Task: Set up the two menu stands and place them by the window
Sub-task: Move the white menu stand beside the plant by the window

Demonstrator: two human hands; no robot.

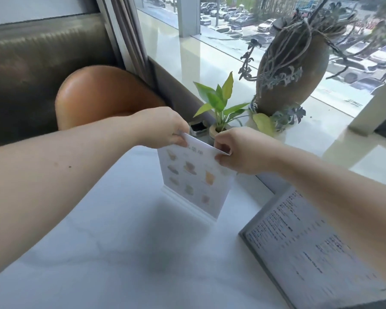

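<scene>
A clear menu stand (194, 181) with a picture menu of food items stands upright on the white table (112, 253), its base resting on the tabletop. My left hand (165, 128) pinches the card's top left corner. My right hand (241, 150) pinches its top right corner. A second menu (308, 248), covered in small text and set in a grey frame, leans at the right, partly hidden behind my right forearm.
A small green plant in a pot (218, 108) and a large brown vase with trailing stems (292, 68) stand on the white window sill (210, 56) just beyond the stand. An orange cushion (103, 94) lies on the brown sofa (31, 68).
</scene>
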